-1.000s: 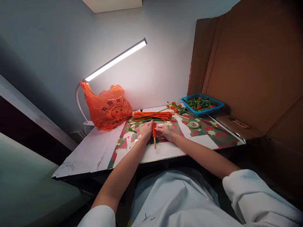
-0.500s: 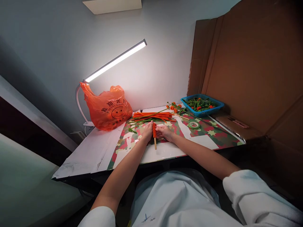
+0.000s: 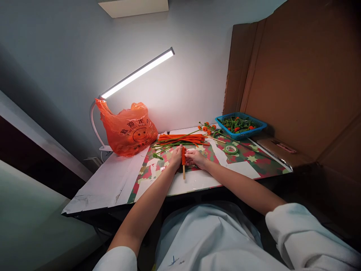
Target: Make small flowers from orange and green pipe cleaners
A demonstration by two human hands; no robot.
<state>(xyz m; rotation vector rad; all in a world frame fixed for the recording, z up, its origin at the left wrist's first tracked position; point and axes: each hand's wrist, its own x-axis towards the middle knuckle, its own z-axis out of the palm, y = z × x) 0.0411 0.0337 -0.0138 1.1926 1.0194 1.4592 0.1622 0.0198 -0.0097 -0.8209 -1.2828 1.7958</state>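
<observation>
An orange pipe cleaner point(image 3: 184, 155) is wound in a coil around a thin wooden stick point(image 3: 184, 173), whose bare lower end points toward me. My left hand point(image 3: 176, 157) is closed on the coil from the left. From the right, my right hand point(image 3: 196, 158) pinches at the same coil with bent fingers; its fingertips are small and partly hidden. Just beyond my hands lies a bundle of orange pipe cleaners point(image 3: 182, 138), with green pipe cleaners point(image 3: 169, 145) alongside it. A small green fuzzy piece point(image 3: 157, 156) rests to the left.
A roll of green tape point(image 3: 231, 149) lies right of my hands. Behind it are orange pompom flowers point(image 3: 209, 132) and a blue basket point(image 3: 251, 133) of green and orange pieces. An orange plastic bag point(image 3: 129, 130) stands at left under a lit lamp point(image 3: 138, 73). Cardboard point(image 3: 296, 75) walls the right side.
The lower end of the stick has swung slightly left, and the fingers of my right hand have shifted a little on the coil. Everything else stays where it was.
</observation>
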